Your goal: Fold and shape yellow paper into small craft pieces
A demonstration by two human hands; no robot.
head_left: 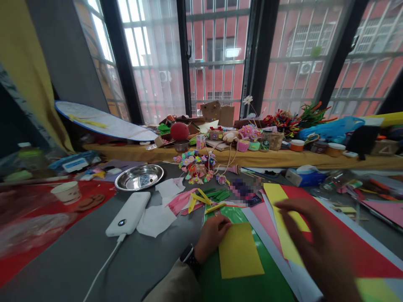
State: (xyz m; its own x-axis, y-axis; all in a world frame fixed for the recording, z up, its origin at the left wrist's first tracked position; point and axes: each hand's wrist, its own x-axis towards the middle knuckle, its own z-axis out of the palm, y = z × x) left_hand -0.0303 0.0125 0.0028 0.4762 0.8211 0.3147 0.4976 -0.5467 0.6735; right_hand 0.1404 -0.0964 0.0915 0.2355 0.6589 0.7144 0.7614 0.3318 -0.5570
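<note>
Reads as an indoor craft space; home or workshop, cannot tell. Shown by coloured sheets (pixel 376 251) at lower right, small colourful flowers (pixel 193 162) mid-frame on grey tabletop (pixel 75 256), bright fuzzy bundles (pixel 283 121) along window ledge (pixel 126 153).

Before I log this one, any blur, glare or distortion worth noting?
Head view: right hand blurred, left hand sharper; head view: glare on the green sheet and metal plate, upper-left window washed out; head view: pixelated patch mid-table, edges stretched.
</note>
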